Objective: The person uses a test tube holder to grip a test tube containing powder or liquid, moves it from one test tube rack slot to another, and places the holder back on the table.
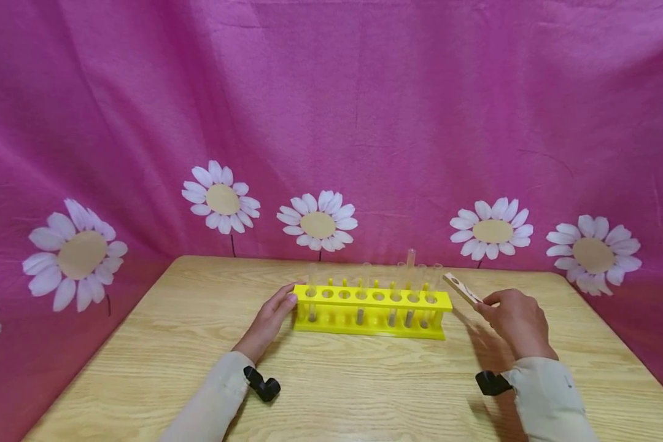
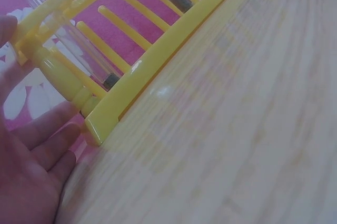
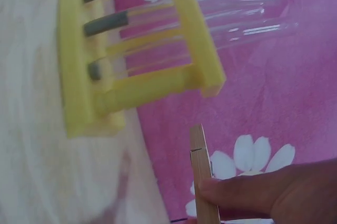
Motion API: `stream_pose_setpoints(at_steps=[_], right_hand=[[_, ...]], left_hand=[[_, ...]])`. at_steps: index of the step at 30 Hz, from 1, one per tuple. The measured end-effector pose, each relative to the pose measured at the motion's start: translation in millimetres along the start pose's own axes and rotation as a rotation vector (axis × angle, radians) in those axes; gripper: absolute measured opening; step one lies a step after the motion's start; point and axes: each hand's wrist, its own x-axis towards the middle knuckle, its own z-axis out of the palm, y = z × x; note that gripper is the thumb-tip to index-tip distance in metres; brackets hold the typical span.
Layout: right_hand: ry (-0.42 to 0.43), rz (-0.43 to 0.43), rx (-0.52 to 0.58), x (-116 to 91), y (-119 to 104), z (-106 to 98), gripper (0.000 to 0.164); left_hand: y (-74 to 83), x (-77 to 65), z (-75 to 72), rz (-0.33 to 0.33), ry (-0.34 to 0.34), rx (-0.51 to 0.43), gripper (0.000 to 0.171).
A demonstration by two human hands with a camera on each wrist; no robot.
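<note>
A yellow test tube rack (image 1: 370, 333) stands on the table. Several clear test tubes (image 1: 312, 282) stand upright in its holes, with dark grey material (image 3: 106, 23) at the bottom of some. My left hand (image 1: 271, 319) holds the rack's left end; in the left wrist view its fingers (image 2: 50, 129) lie by the end post and the thumb is mostly cut off. To the right of the rack my right hand (image 1: 516, 322) pinches a wooden test tube holder (image 1: 461, 288). The holder's tip points toward the rack's right end, apart from it, with no tube in its jaws.
The light wooden table (image 1: 364, 393) ends at a pink cloth (image 1: 331, 123) with white flowers, which hangs behind and at both sides. A row of yellow pegs (image 2: 124, 21) runs along the rack's back. Each sleeve carries a small black camera mount (image 1: 262, 385).
</note>
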Motion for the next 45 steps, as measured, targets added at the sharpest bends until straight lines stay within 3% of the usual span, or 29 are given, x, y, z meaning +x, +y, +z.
stream_pose_setpoints(at_steps=[7,15,20,27,34,45], right_hand=[[0.017,0.017,0.057,1.1,-7.0,-7.1,0.042],[0.043,0.06,0.09,1.5,-15.6,-20.5,0.043],[0.076,0.098,0.119,0.3,-24.4,-26.2,0.044],[0.166,0.065,0.123,-4.9,-39.1,-36.0,0.046],[0.257,0.035,0.115,-11.0,-53.8,-40.7,0.042],[0.312,-0.004,0.179,-21.7,-61.8,-38.6,0.036]], left_hand=[[1.9,0.5,2.7,-0.048,-0.005,-0.003,0.044],[28.2,-10.4,8.1,-0.072,-0.011,0.034,0.044],[26.0,-11.0,8.6,-0.062,-0.014,0.013,0.044],[-4.8,-1.2,6.8,-0.011,0.011,0.027,0.046],[-0.2,-1.4,2.0,-0.021,0.012,0.046,0.046],[0.5,-1.3,-0.2,-0.048,0.0,0.051,0.047]])
